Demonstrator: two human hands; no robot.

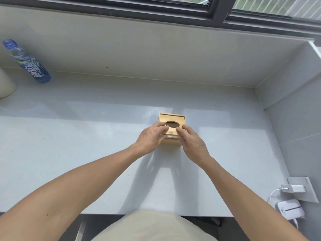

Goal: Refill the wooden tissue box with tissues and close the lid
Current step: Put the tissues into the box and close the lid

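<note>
A small wooden tissue box point(171, 142) stands on the pale counter, right of centre. Its sliding wooden lid point(172, 132), with an oval opening, lies in the top grooves, drawn partly toward me so that a strip of white tissue point(171, 136) shows under its near edge. My left hand point(151, 139) pinches the lid's near left corner. My right hand point(192, 141) pinches the near right corner. The oval hole looks dark, with no tissue poking through it.
A blue-labelled plastic bottle point(27, 62) stands at the far left by the wall, with a white roll-like object point(6, 84) beside it. A white charger point(293, 188) is plugged in at the right, and a small white device point(290, 210) sits below it. The counter point(86, 136) ends at the window wall.
</note>
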